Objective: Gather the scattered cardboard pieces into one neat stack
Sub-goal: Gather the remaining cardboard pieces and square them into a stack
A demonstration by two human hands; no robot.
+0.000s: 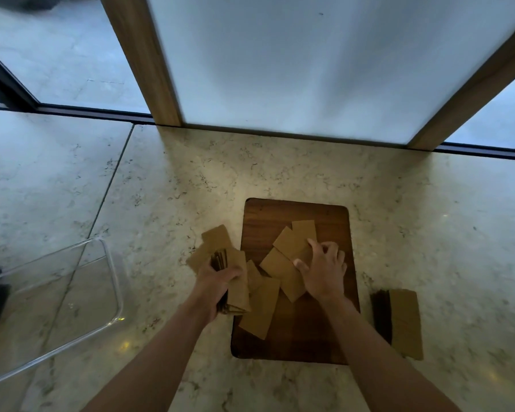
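Several brown cardboard pieces (pixel 280 264) lie scattered and overlapping on a dark wooden board (pixel 327 337) on the marble floor. My left hand (pixel 216 282) grips a bundle of cardboard pieces (pixel 235 281) held on edge at the board's left side. Two more loose pieces (pixel 217 236) lie on the floor just beyond that bundle. My right hand (pixel 324 269) rests with curled fingers on the loose pieces in the board's middle, fingertips touching one; whether it grips the piece is unclear. A neat cardboard stack (pixel 403 322) sits on the floor right of the board.
A clear plastic bin (pixel 72 295) lies at the lower left. A frosted glass panel (pixel 295 69) in a wooden frame (pixel 143 60) stands just beyond the board. Marble floor (pixel 295 168) spreads between them.
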